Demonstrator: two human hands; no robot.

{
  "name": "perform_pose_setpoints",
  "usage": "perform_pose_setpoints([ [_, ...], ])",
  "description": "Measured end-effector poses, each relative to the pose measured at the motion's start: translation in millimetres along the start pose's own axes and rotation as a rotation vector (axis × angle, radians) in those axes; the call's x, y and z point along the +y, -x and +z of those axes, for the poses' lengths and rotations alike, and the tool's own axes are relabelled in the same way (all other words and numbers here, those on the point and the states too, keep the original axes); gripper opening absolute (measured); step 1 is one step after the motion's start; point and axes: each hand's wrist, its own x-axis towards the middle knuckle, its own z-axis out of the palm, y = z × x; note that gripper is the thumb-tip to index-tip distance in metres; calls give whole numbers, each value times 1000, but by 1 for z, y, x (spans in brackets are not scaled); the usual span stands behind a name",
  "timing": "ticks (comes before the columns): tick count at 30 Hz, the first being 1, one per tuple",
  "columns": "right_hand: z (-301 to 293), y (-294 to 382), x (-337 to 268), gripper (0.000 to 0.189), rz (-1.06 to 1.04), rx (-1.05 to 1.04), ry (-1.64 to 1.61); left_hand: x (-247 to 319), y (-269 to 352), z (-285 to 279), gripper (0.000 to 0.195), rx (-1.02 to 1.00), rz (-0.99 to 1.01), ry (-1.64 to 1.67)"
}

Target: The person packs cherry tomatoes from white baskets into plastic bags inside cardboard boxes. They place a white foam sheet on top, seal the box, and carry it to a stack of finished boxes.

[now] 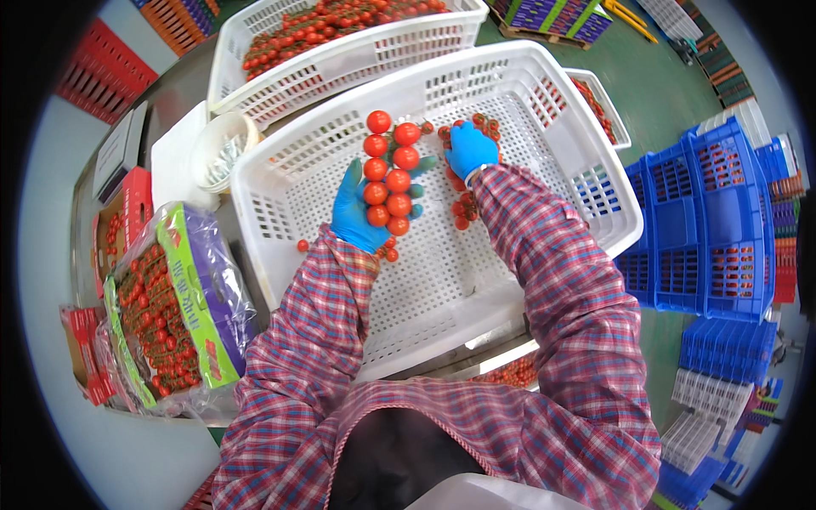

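Observation:
A truss of cherry tomatoes point(387, 172) lies in two rows across the upturned palm and fingers of my blue-gloved left hand point(366, 207), above a large white perforated plastic crate point(433, 280). Towards the crate's far right side, my blue-gloved right hand point(472, 150) reaches down onto more tomato trusses point(488, 127), its fingers bent over them; whether it grips one is hidden. A few small tomatoes point(464, 210) show beneath the right wrist, others point(389, 250) beside the left wrist. One loose tomato point(303, 245) rests near the crate's left side.
Another white crate point(357, 60) full of tomatoes stands beyond. On the left are a white bucket point(223, 150), a plastic-wrapped carton of tomatoes point(191, 274) and a red carton point(134, 197). Stacked blue crates point(695, 223) stand at the right; a smaller white crate point(621, 124) is behind.

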Motion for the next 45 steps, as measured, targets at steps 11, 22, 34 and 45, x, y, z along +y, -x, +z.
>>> perform_pose_setpoints([
  [11, -55, 18, -12, 14, 23, -492, -1512, 8, 151, 64, 59, -121, 60, 12],
  [22, -88, 173, -163, 63, -132, -595, -2315, 122, 403, 8, 64, 258, 320, -580],
  [34, -54, 224, -467, 69, -810, -228, -1236, 266, 449, -103, 72, 644, 226, -2842],
  [45, -33, 209, -486, 61, -1077, 253, -158, 267, 443, -107, 72, 570, 227, -2632],
])
